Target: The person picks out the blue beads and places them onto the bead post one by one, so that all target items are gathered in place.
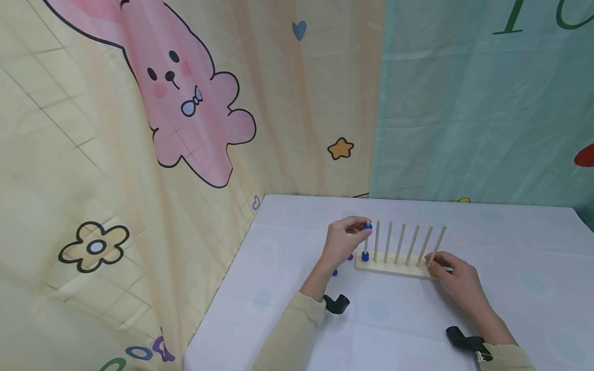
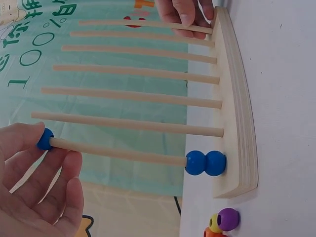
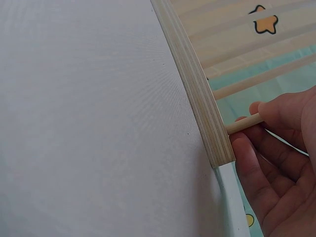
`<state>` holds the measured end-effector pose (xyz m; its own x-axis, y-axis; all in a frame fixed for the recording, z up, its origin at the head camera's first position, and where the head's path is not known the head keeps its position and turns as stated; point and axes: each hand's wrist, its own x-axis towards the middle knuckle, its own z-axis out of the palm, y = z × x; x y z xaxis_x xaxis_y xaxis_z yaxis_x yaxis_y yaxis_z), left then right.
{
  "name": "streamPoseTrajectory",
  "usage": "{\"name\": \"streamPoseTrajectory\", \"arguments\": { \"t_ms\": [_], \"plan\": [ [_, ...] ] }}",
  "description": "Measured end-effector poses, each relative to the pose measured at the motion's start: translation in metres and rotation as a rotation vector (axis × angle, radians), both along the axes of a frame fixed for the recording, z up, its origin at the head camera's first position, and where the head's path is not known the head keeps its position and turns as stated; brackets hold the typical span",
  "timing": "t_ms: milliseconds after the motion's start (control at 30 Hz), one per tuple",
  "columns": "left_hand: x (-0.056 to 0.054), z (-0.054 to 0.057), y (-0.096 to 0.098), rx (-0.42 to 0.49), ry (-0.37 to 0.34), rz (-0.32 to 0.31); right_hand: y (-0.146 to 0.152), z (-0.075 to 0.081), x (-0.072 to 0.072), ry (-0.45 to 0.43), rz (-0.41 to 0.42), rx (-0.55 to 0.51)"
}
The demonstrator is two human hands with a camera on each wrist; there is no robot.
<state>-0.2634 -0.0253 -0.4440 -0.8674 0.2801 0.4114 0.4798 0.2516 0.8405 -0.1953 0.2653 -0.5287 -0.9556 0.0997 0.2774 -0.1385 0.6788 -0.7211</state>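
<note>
A pale wooden base [image 1: 394, 267] with several upright pegs stands on the table. Two blue beads [image 2: 206, 163] sit at the bottom of the leftmost peg [image 2: 118, 152]. At that peg's tip my left hand [image 1: 342, 238] pinches another blue bead [image 2: 45, 139], and the tip is inside or right at the bead's hole. My right hand [image 1: 457, 278] holds the rightmost peg [image 3: 245, 123] low down between thumb and fingers, close to the base's end. The pegs in between carry no beads.
Loose beads lie left of the base, among them a purple bead [image 2: 228, 219], a yellow bead [image 2: 215, 223] and a blue bead [image 1: 334, 272]. The white table [image 1: 390, 330] ends at printed curtains [image 1: 297, 103] behind and to the left.
</note>
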Motion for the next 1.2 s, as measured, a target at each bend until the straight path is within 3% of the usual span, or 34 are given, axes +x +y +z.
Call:
{"name": "streamPoseTrajectory", "arguments": {
  "t_ms": [400,1200],
  "plan": [
    [0.004,0.000,0.000,-0.018,-0.004,0.015,0.000,0.001,0.000,0.010,0.002,0.008],
    [0.004,-0.015,0.000,-0.046,-0.067,0.031,0.000,0.001,0.001,0.019,0.005,0.020]
  ]
}}
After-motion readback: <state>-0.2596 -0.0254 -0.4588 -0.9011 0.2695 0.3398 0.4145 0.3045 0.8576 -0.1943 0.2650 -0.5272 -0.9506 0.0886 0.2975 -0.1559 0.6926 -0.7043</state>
